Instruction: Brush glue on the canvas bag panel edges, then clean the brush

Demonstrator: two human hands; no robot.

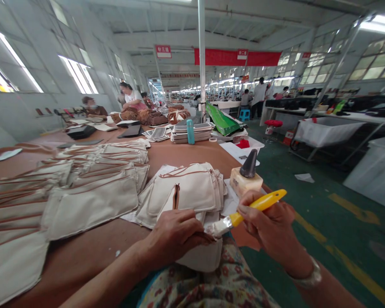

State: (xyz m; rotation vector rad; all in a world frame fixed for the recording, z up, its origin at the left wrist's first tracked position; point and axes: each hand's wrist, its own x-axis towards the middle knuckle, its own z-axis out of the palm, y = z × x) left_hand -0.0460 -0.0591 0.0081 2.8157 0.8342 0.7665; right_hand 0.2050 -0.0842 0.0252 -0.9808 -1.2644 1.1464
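My left hand (176,233) is closed on a cream fabric piece (203,256) with a brown edge, held over the table's near edge above my lap. In my right hand (269,226) is a paintbrush (255,207) with a yellow handle and a metal ferrule. Its pale bristles touch the brown edge of the piece, close to my left fingers. Just beyond my hands lies a stack of cream pouches (188,186) with brown trim. A squat, yellowish bottle (244,179) with a dark cone-shaped top stands behind my right hand.
Rows of overlapping cream pouches (93,201) cover the table's left side. Farther back are a turquoise bottle (190,131), stacked trays (176,136) and a green bag (223,122). Other people sit and stand in the distance. White bins (327,130) stand on the floor at right.
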